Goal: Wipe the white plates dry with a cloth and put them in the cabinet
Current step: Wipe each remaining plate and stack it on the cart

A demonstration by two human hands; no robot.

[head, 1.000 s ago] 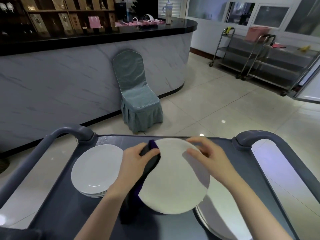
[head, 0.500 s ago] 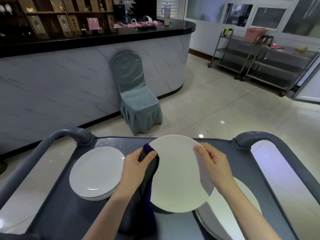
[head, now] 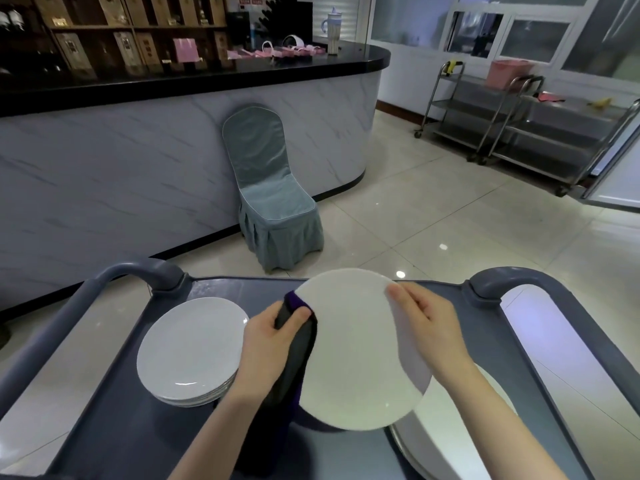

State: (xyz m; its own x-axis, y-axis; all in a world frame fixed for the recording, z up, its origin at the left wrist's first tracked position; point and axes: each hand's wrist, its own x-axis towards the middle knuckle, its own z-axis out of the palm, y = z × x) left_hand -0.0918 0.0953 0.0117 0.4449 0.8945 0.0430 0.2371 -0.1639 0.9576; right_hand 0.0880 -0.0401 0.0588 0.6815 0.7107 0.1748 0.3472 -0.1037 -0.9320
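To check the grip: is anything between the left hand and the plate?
Yes: the dark cloth lies between the left hand and the plate, at its left edge. The right hand grips it bare.
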